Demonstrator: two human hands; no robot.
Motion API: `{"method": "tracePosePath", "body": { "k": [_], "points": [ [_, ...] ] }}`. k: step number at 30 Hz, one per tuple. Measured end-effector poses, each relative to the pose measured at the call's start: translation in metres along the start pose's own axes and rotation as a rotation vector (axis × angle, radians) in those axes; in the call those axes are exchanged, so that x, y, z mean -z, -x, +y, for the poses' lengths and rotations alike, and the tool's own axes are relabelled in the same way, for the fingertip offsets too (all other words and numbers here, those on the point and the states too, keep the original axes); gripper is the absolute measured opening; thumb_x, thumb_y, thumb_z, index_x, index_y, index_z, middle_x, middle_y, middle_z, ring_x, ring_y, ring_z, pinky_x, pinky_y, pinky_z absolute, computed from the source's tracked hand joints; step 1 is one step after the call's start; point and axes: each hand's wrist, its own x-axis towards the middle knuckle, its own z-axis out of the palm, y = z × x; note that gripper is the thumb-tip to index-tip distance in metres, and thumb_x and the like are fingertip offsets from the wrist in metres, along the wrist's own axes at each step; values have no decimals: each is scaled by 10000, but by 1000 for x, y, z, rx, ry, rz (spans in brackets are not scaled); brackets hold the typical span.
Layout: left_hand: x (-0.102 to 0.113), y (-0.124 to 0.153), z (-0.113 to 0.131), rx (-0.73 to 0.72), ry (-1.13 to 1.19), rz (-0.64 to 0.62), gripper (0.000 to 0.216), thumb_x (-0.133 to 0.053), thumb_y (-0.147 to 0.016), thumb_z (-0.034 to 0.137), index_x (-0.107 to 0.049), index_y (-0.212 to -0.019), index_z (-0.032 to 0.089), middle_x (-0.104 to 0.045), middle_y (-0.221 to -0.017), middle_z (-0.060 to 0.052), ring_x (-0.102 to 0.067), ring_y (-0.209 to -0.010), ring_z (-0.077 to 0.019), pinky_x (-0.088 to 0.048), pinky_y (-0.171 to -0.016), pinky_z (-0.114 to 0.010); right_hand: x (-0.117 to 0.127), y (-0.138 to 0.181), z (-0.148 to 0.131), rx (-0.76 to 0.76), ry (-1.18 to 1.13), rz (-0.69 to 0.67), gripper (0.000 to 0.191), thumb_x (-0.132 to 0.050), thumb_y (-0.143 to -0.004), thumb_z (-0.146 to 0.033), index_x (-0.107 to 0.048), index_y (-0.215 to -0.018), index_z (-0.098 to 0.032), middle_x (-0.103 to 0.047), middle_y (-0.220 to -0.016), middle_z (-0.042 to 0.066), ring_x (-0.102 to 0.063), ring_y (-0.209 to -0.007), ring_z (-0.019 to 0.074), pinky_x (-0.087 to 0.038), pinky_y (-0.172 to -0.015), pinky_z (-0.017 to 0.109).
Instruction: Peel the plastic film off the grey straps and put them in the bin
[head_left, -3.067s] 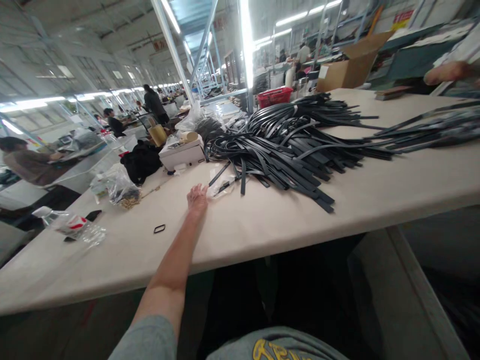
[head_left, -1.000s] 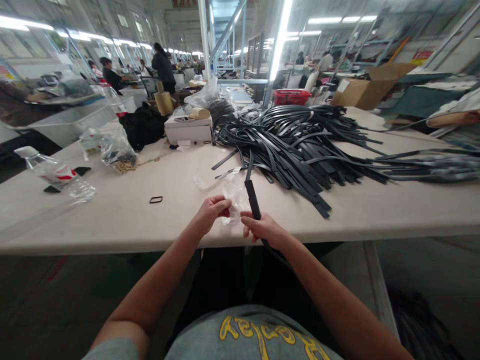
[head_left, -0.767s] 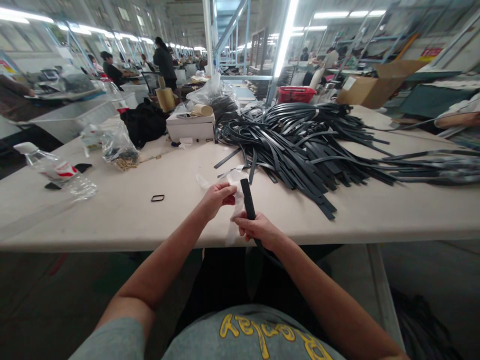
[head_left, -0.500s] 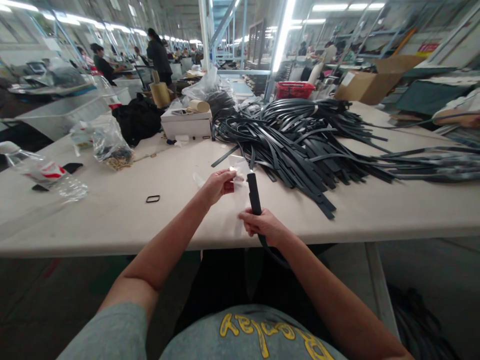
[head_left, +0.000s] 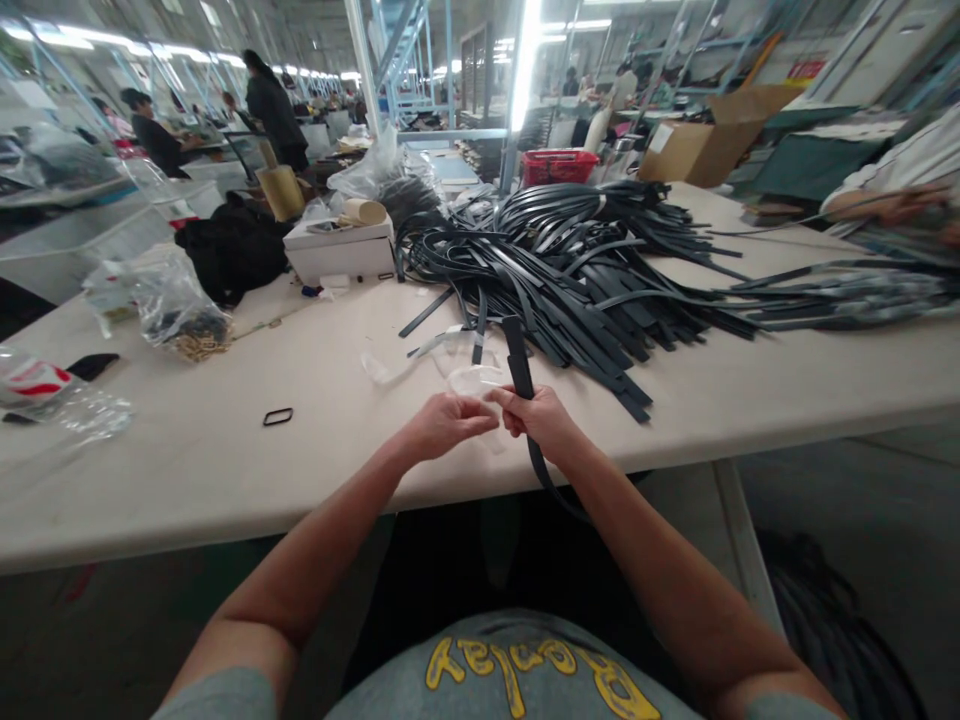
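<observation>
Right hand (head_left: 541, 420): clamped round black strap (head_left: 517, 358), strap end pointing up, just above near edge of table (head_left: 225, 480)
Left hand (head_left: 444, 425): pinching clear plastic bag (head_left: 471, 380), touching strap
Beyond: strap pile (head_left: 570, 265)

Your left hand (head_left: 442, 423) and right hand (head_left: 541, 418) meet close together, fingers curled and pinching, both forearms reaching forward.

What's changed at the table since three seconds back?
The left hand, then stretched out to a clear plastic sleeve beside the strap pile, has drawn back to the table edge, pinching the sleeve. The right hand has come into view gripping a black strap. The black ring, white box and pile stayed put.
</observation>
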Motion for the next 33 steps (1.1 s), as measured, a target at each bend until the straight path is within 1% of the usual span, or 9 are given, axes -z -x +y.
{"method": "tracePosePath", "body": {
  "k": [3, 7, 11, 15, 19, 24, 26, 30, 33],
  "points": [
    [-20, 2, 2, -2, 111, 85, 226, -690, -760, 383, -764, -747, 170, -648, -628, 6, -535, -600, -119, -398, -618, -240, 1, 8, 2, 51, 52, 32, 530, -697, -707, -629, -673, -855, -120, -544, -497, -29, -422, -429, 76, -346, -414, 210],
    [-26, 4, 6, 115, 492, 207, 253, -797, -650, 391, -725, -664, 149, -695, -684, -44, -594, -642, -131, -462, -658, -243, 15, 35, 11, 37, 89, -19, 687, -463, -816, -778, -611, -989, -130, -596, -565, -13, -342, -385, 67, -377, -406, 224],
    [-37, 9, 10, 153, 868, 303, 335, -875, -584, 391, -673, -681, 143, -691, -721, -23, -628, -674, -110, -497, -692, -220, 24, 73, 32, -76, 141, -171, 726, -332, -839, -823, -592, -860, -146, -596, -544, 3, -354, -359, 67, -311, -377, 209],
    [-54, 7, 14, 207, 1118, 345, 326, -859, -650, 382, -648, -764, 162, -709, -815, -10, -662, -726, -116, -525, -742, -244, 19, 102, 49, -133, 167, -285, 688, -319, -870, -794, -561, -745, -163, -569, -503, 5, -405, -385, 84, -321, -386, 194],
    [-66, 5, 21, 254, 1169, 302, 283, -826, -711, 364, -664, -792, 147, -716, -827, -26, -659, -718, -116, -529, -752, -248, 17, 110, 51, -114, 232, -270, 678, -320, -879, -783, -566, -736, -168, -560, -509, 8, -438, -429, 100, -353, -405, 194],
    [-72, 4, 28, 278, 1138, 262, 339, -841, -690, 408, -679, -790, 128, -692, -735, -17, -650, -680, -116, -525, -690, -227, 19, 107, 51, -104, 270, -284, 685, -311, -891, -772, -578, -735, -160, -567, -514, 14, -453, -440, 103, -377, -421, 196],
    [-74, 5, 29, 278, 1123, 258, 372, -868, -648, 418, -677, -773, 126, -690, -723, -13, -653, -671, -116, -521, -666, -217, 18, 106, 52, -107, 274, -293, 691, -309, -891, -772, -583, -739, -156, -574, -515, 18, -460, -441, 104, -383, -423, 196],
    [-81, 9, 27, 271, 1118, 242, 415, -916, -559, 396, -691, -786, 132, -727, -788, -32, -680, -701, -145, -529, -656, -226, 18, 106, 54, -126, 288, -304, 707, -309, -881, -784, -592, -741, -152, -582, -517, 26, -486, -463, 112, -400, -430, 194],
    [-90, 14, 23, 303, 1079, 225, 377, -902, -593, 357, -708, -820, 126, -745, -821, -58, -692, -719, -163, -533, -662, -235, 20, 107, 55, -160, 239, -352, 729, -294, -863, -809, -587, -744, -153, -573, -501, 22, -462, -428, 103, -382, -405, 192]
  ]
}}
